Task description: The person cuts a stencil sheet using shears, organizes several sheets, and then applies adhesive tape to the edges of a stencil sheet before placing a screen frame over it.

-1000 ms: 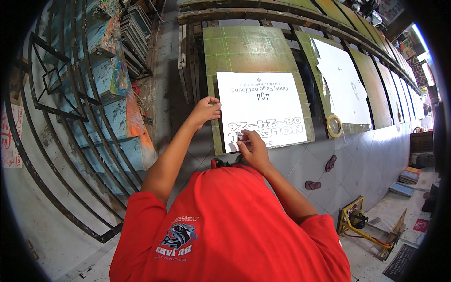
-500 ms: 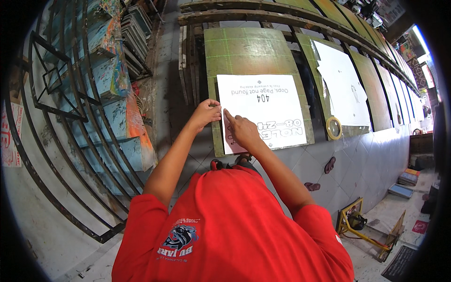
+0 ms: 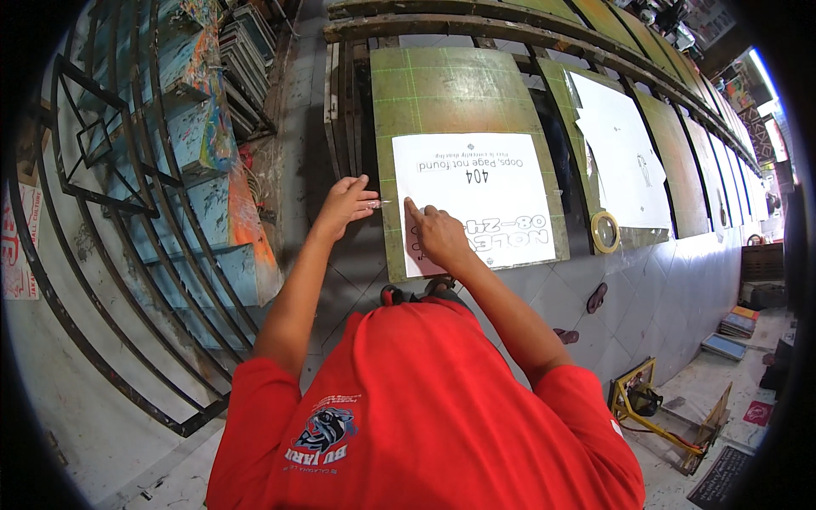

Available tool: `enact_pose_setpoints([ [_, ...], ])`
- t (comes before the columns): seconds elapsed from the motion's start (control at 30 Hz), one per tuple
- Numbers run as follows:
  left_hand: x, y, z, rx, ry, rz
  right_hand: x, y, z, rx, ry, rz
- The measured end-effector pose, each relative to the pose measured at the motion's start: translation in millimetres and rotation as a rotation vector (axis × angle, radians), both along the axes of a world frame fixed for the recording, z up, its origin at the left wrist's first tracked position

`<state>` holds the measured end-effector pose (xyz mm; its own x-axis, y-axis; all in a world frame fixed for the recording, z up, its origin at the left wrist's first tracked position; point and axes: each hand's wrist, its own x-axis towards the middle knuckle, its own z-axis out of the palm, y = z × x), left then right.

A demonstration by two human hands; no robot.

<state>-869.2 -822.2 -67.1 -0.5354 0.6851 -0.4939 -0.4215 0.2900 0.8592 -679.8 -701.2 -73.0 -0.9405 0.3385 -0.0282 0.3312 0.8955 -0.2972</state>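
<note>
A printed white sheet of paper (image 3: 484,208) lies on a green-gridded flat board (image 3: 450,89) before me, its print upside down from my side. My right hand (image 3: 442,238) rests on the sheet's left part. Its index finger is stretched out and presses near the sheet's left edge, the other fingers partly bent. Just left of the board is my left hand (image 3: 347,206), fingers stretched and apart, their tips beside the board's edge. A small clear glint, perhaps tape, shows at those fingertips; whether it is held is unclear.
On the neighbouring board lie another white sheet (image 3: 614,144) and a yellowish tape roll (image 3: 604,231). More boards run to the right along a wooden rail (image 3: 510,38). Black metal bars (image 3: 127,246) and blue, paint-stained shelves (image 3: 204,212) stand left. Sandals (image 3: 597,297) lie on the floor.
My left hand has moved left from the sheet's edge to beyond the board's edge, and its fingers have spread. My right index finger stays on the sheet.
</note>
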Motion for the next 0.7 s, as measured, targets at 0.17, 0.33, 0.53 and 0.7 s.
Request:
enact_pose_setpoints([
  [0.17,-15,-57,-42,-0.008,0.022,0.198,1,2,-2,-0.023,0.016,-0.008],
  [0.33,-2,-167,-169,-0.231,0.051,0.232,-2,-2,8,-0.009,0.012,0.000],
  [0.53,107,-366,-314,-0.810,0.569,-0.655,-6,-11,21,-0.054,0.096,0.000],
  [0.7,169,-323,-241,-0.708,0.392,-0.373,72,-4,48,-0.291,0.246,-0.158],
])
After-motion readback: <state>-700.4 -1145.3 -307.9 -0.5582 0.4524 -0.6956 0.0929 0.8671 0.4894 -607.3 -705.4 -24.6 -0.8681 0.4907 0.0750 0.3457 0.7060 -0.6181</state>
